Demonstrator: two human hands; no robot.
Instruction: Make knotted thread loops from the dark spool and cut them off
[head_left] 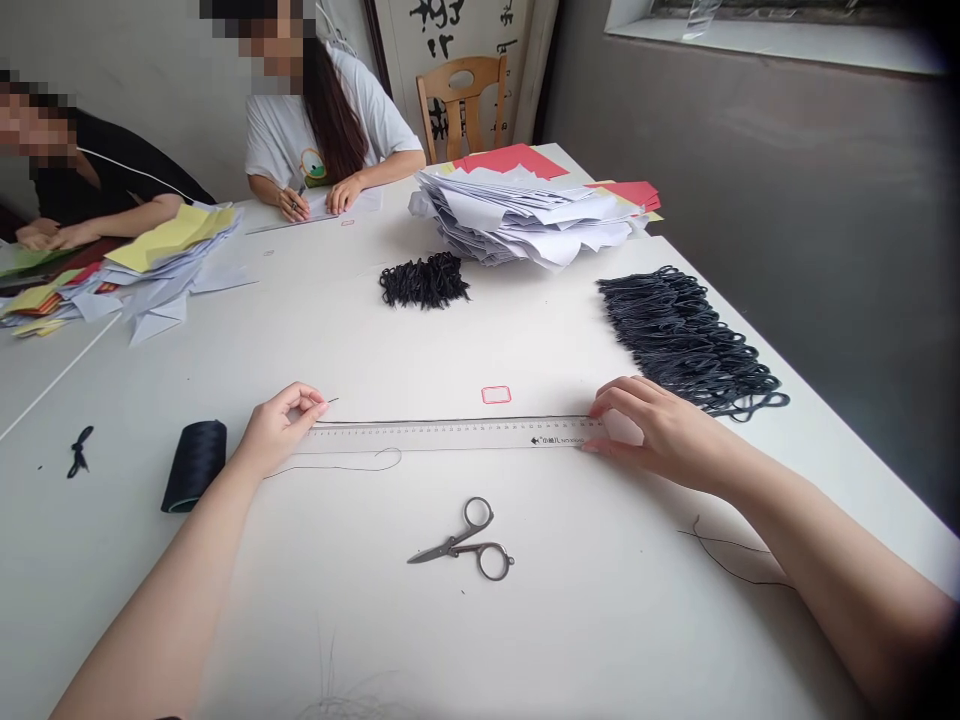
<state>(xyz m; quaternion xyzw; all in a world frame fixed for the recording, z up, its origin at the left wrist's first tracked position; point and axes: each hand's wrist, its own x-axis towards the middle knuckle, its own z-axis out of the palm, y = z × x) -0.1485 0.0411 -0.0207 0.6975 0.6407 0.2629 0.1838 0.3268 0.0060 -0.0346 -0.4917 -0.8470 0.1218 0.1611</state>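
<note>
A clear ruler (450,436) lies flat on the white table, with a dark thread (457,418) stretched along its upper edge. At the ruler's left end, my left hand (283,425) pinches the thread between thumb and fingertips, a short end poking out. My right hand (649,430) rests at the right end, fingertips on the thread and upper edge, thumb at the lower edge. Below the ruler lie metal folding scissors (457,540), blades together. A spool of black thread (195,465) lies beside my left forearm, and a loose thread runs beneath the ruler.
Bundles of dark looped cord (682,335) lie at the right, a smaller black heap (424,280) farther back. Behind stands a large paper stack (517,215). Two people sit across the table, near folded papers (165,255). A small black knotted loop (79,452) lies far left.
</note>
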